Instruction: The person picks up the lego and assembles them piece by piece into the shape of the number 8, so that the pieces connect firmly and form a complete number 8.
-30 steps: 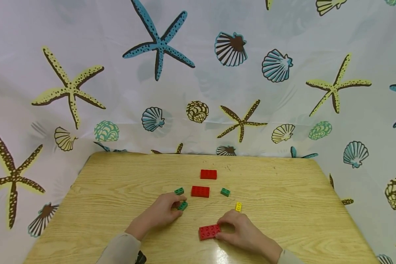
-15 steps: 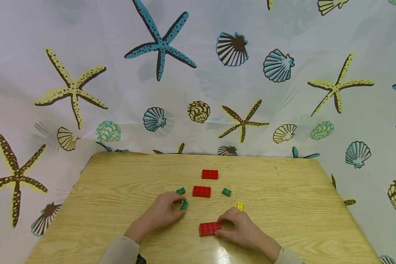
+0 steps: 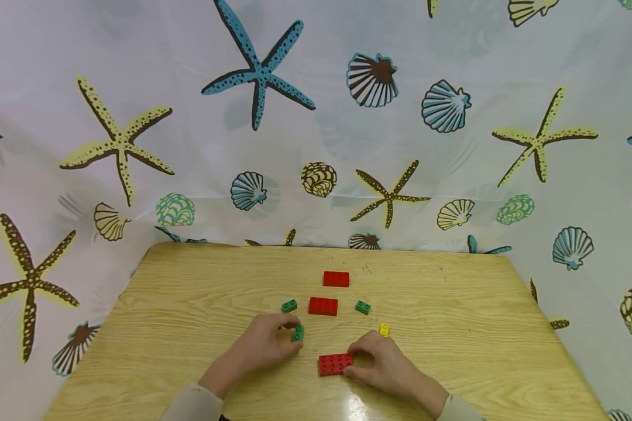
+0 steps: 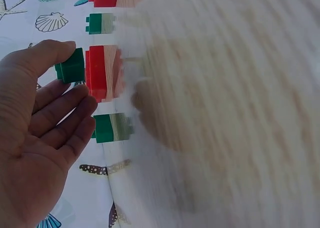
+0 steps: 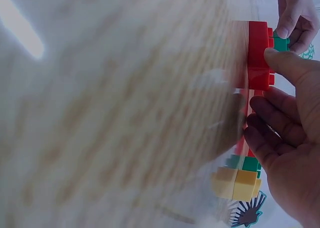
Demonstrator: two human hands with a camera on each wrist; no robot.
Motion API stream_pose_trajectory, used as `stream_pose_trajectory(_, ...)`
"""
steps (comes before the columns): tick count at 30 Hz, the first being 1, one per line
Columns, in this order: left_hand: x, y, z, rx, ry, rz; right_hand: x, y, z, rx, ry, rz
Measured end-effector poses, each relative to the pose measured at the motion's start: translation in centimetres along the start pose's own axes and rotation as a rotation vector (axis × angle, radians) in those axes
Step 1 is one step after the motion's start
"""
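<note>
Your right hand [image 3: 387, 365] gripping flat red brick [image 3: 335, 363] by its right end, thumb and curled fingers pinching it, brick lying on wooden table [image 3: 189, 304] low centre of head view. Your left hand [image 3: 265, 345] pinching small green brick [image 3: 297, 333] at fingertips, just upper left of red brick, not touching. No readable writing showing on bricks.
</note>
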State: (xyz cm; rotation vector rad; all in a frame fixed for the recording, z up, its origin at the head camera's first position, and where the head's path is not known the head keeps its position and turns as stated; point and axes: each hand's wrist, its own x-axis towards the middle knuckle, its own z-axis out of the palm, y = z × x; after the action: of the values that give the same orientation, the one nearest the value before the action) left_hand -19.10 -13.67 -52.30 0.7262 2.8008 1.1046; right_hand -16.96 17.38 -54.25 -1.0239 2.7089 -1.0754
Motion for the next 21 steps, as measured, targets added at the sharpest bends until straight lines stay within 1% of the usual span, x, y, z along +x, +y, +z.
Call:
stream_pose_trajectory(2, -0.1, 0.2, 0.1, -0.003, -0.002, 0.003, 0.0, 0.0, 0.0, -0.004, 0.001, 0.003)
stream_pose_trajectory(8, -0.4, 0.6, 0.4, -0.028, 0.000, 0.048, 0.1, -0.1, -0.1, -0.012, -0.002, 0.017)
stream_pose_trajectory(16, -0.8, 1.7, 0.9, -0.071, -0.028, 0.092, 0.0, -0.2, -0.2, -0.004, -0.012, 0.022)
stream_pose_trajectory(21, -0.8, 2.2, 1.2, -0.049, -0.039, 0.109, 0.1, -0.2, -0.3, -0.003, -0.014, 0.021)
